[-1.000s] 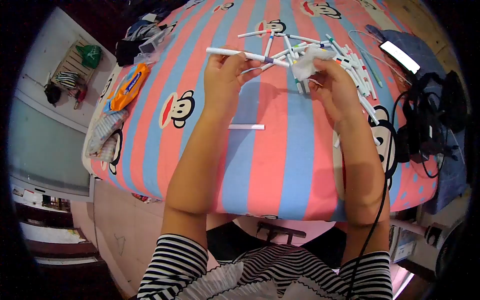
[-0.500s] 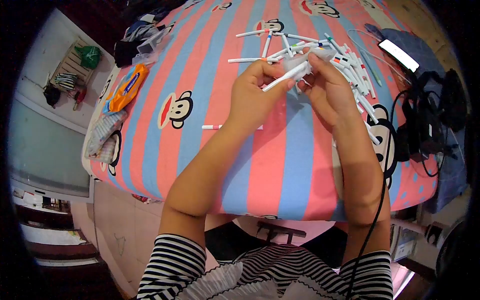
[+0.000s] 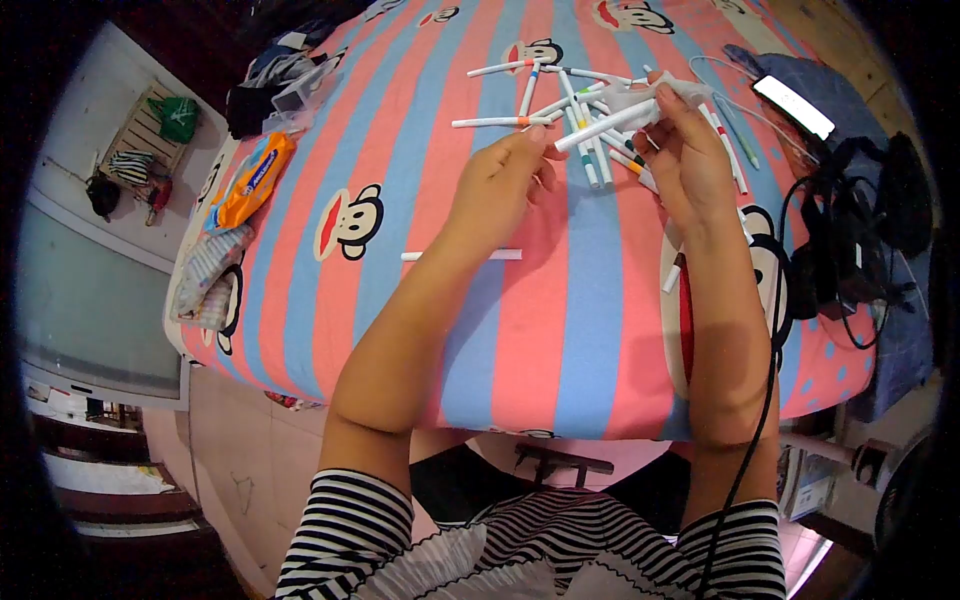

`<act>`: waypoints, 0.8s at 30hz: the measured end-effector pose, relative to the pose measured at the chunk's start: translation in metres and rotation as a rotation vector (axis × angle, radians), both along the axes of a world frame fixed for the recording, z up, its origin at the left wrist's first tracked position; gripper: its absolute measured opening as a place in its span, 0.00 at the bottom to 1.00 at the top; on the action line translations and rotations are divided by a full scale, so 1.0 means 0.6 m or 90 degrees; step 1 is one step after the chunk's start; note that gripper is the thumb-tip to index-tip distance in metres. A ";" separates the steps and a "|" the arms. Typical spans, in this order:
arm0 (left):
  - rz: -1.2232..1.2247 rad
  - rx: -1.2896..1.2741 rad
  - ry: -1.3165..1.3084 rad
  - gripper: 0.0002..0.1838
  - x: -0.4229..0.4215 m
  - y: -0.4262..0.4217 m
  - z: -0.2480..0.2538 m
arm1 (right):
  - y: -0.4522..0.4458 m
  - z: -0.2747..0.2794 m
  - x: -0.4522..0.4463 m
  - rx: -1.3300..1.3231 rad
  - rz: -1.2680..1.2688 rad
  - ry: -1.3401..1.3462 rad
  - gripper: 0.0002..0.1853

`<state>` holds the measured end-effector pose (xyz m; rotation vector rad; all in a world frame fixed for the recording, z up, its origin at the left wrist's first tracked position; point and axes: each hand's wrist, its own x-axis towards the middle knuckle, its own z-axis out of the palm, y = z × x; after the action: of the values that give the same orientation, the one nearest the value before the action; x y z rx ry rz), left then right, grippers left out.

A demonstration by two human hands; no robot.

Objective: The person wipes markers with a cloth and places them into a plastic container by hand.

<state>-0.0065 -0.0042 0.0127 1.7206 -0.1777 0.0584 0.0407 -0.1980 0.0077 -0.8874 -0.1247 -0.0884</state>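
A white marker pen [image 3: 605, 128] slants between my two hands above the striped bedspread. My left hand [image 3: 503, 183] is closed, its fingertips pinching the marker's lower left end. A crumpled, thin white wipe [image 3: 640, 100] is gripped in my right hand [image 3: 690, 150], wrapped about the marker's other end. Behind and below my hands lie several loose white markers [image 3: 590, 160] with coloured bands, in a crossed heap partly hidden by my right hand. One single marker [image 3: 490, 255] lies apart, partly covered by my left forearm.
An orange wipes pack [image 3: 255, 180] rests at the bed's left edge. On the right are a lit phone [image 3: 793, 108] with a white cable, a light-blue pen [image 3: 735, 130] and a black adapter with cords [image 3: 840, 270]. A black cable [image 3: 745, 480] hangs past my right arm.
My left hand has shifted slightly down and left, toward the marker's end. My right hand with the wipe has moved up and right, exposing more of the marker and of the heap.
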 end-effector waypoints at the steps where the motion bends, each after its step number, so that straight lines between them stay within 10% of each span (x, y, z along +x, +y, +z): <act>1: -0.012 0.003 0.001 0.19 0.000 0.002 0.000 | 0.001 0.000 -0.001 0.002 0.006 -0.009 0.15; 24: 0.077 0.070 -0.134 0.07 -0.013 -0.018 0.000 | 0.044 0.001 -0.041 -0.128 0.120 0.005 0.14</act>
<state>-0.0140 -0.0152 0.0125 1.8326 -0.2353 0.3254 0.0163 -0.1716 0.0083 -1.0729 -0.2110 0.1048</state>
